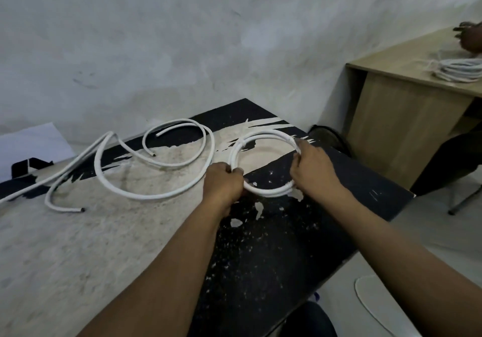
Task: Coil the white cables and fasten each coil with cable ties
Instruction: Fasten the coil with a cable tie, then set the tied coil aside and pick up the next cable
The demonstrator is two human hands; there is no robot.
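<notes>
A white cable coil (263,135) of a few loops lies on the worn black and beige table (109,237). My left hand (223,183) grips the coil's left side. My right hand (313,169) grips its right side, fingers wrapped over the loops. A thin white tie (242,143) seems to wrap the coil at its upper left. Two loose white cables (156,194) sprawl uncoiled across the table to the left, their dark cut ends showing. One loose cable (65,168) runs off the left edge.
A wooden desk (401,117) stands at the right, with a finished white coil (460,72) on it and another person's hand (470,39) above. A dark bin (331,138) sits between the tables. A black object (28,166) lies at the far left edge.
</notes>
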